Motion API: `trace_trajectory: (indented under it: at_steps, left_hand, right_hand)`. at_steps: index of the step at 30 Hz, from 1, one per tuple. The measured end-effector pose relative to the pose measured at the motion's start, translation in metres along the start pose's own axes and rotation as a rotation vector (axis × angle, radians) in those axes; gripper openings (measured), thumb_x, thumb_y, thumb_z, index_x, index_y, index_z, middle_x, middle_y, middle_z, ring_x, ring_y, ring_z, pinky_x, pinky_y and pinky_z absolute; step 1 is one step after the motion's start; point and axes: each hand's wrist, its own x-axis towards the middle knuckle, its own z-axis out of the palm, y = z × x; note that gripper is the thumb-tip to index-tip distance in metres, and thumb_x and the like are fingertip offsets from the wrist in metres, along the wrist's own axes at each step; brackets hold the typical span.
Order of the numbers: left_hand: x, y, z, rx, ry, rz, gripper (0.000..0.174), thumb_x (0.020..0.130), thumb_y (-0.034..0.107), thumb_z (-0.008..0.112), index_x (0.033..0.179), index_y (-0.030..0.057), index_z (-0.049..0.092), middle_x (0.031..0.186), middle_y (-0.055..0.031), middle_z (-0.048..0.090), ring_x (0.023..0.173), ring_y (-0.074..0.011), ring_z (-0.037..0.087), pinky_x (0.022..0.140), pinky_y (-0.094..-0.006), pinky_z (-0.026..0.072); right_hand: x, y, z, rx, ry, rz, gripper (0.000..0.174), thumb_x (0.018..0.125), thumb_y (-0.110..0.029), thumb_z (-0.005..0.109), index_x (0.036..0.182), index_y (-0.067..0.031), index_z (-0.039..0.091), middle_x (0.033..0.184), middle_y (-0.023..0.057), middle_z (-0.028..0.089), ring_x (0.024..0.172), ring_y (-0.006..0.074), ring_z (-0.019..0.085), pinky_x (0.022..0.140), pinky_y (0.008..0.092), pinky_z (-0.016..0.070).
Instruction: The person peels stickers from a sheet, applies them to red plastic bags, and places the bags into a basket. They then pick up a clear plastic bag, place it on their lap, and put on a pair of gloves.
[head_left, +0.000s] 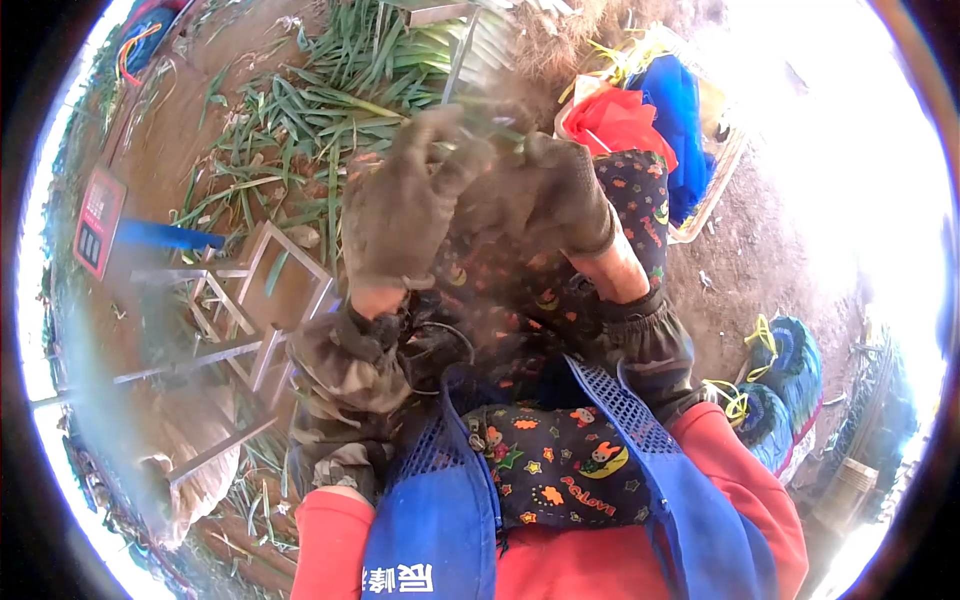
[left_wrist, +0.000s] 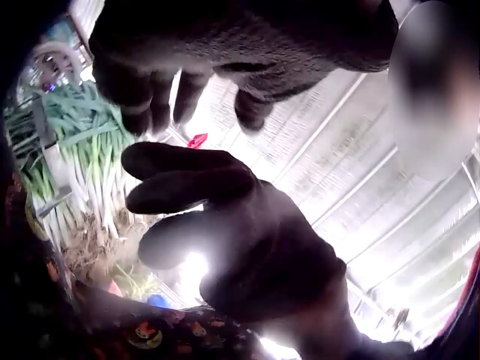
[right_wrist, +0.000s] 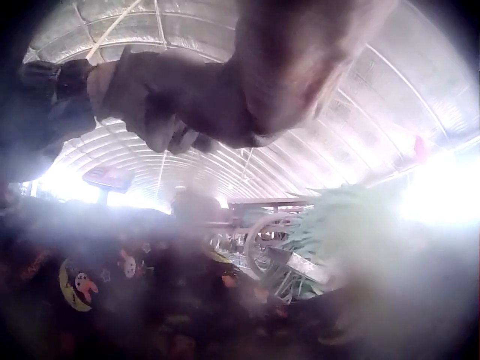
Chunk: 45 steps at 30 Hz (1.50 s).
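Observation:
Both hands wear dark, dirty gloves and are raised close together above the lap, which is covered by a dark printed apron [head_left: 560, 460]. The left hand [head_left: 390, 220] has its fingers loosely bent toward the other hand. Opposite it, the right hand [head_left: 570, 195] shows extended fingers in the left wrist view, with nothing visible between the two hands there. Just beyond the hands lie long green onions [left_wrist: 90, 150], their white stalks and roots side by side. In the right wrist view the nearer glove is blurred.
Loose green leaves [head_left: 290, 130] litter the soil at left. A metal frame [head_left: 265, 340] and a red-faced device [head_left: 100, 222] stand there too. At right are a basket [head_left: 715, 200] with red and blue bags, and blue shoe-like items [head_left: 790, 370] with yellow ties.

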Motion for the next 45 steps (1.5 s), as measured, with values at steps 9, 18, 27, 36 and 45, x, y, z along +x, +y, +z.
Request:
trace_trajectory:
  at_steps: [9, 18, 27, 36, 45]
  left_hand:
    - [-0.003, 0.000, -0.005, 0.042, -0.168, -0.071, 0.027, 0.094, 0.030, 0.063, 0.098, 0.0037, 0.067, 0.076, 0.0015, 0.063, 0.071, -0.0085, 0.056, 0.064, -0.0250, 0.0455]
    - [0.002, -0.018, -0.024, -0.279, -0.068, -0.180, 0.027, 0.093, 0.029, 0.065, 0.101, 0.0032, 0.065, 0.090, -0.0011, 0.066, 0.077, -0.0095, 0.057, 0.074, -0.0271, 0.0469]
    - [-0.002, -0.001, -0.009, -0.349, -0.248, -0.261, 0.024, 0.093, 0.026, 0.065, 0.094, 0.0023, 0.069, 0.079, 0.0050, 0.061, 0.072, -0.0052, 0.051, 0.068, -0.0225, 0.0439]
    - [-0.003, -0.010, -0.009, -0.074, 0.029, -0.354, 0.016, 0.090, 0.018, 0.060, 0.091, 0.0059, 0.070, 0.075, 0.0002, 0.066, 0.071, -0.0088, 0.059, 0.068, -0.0272, 0.0480]
    - [0.006, -0.016, -0.024, -0.196, 0.224, -0.282, 0.020, 0.093, 0.016, 0.057, 0.087, -0.0011, 0.066, 0.073, -0.0061, 0.066, 0.071, -0.0157, 0.061, 0.069, -0.0291, 0.0490]
  right_hand:
    - [-0.011, 0.005, -0.008, -0.614, 0.181, -0.077, 0.031, 0.092, -0.029, 0.052, 0.106, -0.0028, 0.059, 0.090, 0.0062, 0.063, 0.083, 0.0209, 0.061, 0.076, 0.0377, 0.0476]
    - [0.001, -0.003, -0.003, -1.711, 0.169, -0.399, 0.029, 0.083, -0.026, 0.057, 0.106, -0.0090, 0.063, 0.087, 0.0017, 0.062, 0.081, 0.0154, 0.060, 0.071, 0.0331, 0.0462]
    - [-0.006, 0.006, 0.014, -1.476, 0.111, -0.319, 0.030, 0.085, -0.027, 0.057, 0.109, -0.0088, 0.061, 0.090, 0.0015, 0.062, 0.084, 0.0150, 0.060, 0.074, 0.0325, 0.0465]
    - [-0.001, 0.014, 0.013, -1.047, 0.120, -0.225, 0.031, 0.088, -0.028, 0.056, 0.112, -0.0086, 0.060, 0.093, 0.0013, 0.061, 0.088, 0.0147, 0.059, 0.077, 0.0319, 0.0468]
    - [0.007, 0.019, 0.012, -0.715, 0.129, -0.168, 0.032, 0.091, -0.029, 0.056, 0.115, -0.0083, 0.059, 0.095, 0.0012, 0.061, 0.091, 0.0143, 0.059, 0.081, 0.0313, 0.0471]
